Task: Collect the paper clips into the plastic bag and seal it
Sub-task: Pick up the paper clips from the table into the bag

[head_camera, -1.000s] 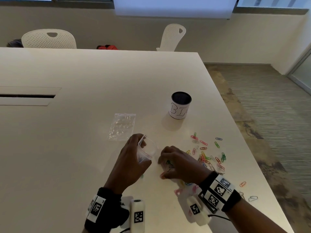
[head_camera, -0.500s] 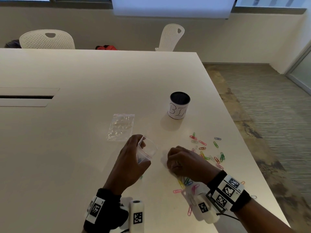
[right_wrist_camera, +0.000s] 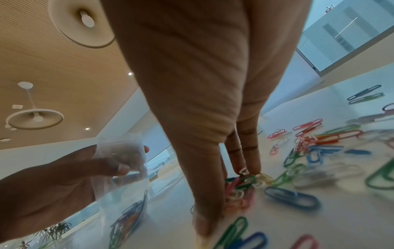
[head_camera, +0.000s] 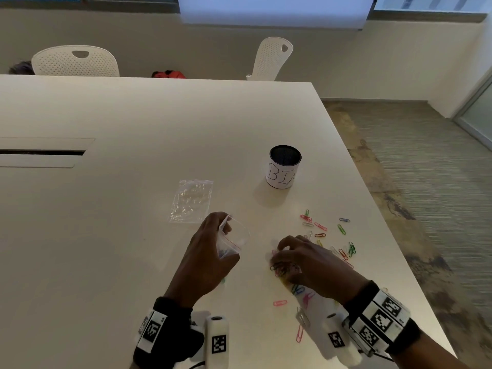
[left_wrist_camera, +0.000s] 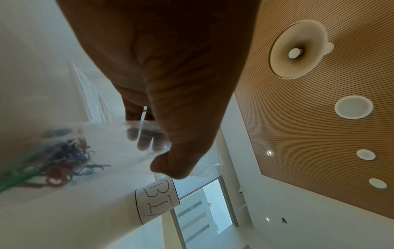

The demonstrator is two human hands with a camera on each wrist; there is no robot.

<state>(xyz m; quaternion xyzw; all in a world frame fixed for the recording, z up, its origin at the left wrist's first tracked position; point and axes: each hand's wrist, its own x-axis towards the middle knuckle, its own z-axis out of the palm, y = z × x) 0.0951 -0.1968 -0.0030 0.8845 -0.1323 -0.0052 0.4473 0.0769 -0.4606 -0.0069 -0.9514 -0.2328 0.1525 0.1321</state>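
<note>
My left hand (head_camera: 222,237) holds a small clear plastic bag (head_camera: 235,239) upright on the table, pinching its open mouth. Several coloured paper clips (left_wrist_camera: 64,160) lie in the bag's bottom (right_wrist_camera: 127,220). Just right of the bag, my right hand (head_camera: 282,258) is bent down over a bunch of paper clips (right_wrist_camera: 241,187), thumb and fingers (right_wrist_camera: 248,151) pinching it against the table. More loose paper clips (head_camera: 320,226) are scattered to the right of that hand and nearer to me (head_camera: 279,303).
A second clear bag (head_camera: 191,201) lies flat behind my left hand. A black cup with a white "BIN" label (head_camera: 283,167) stands further back. The table's right edge (head_camera: 399,251) runs close to the scattered clips. Two white chairs stand at the far side.
My right hand has shifted slightly right, away from the bag, and its fingers have spread over a bunch of clips. The left hand and bag have stayed put.
</note>
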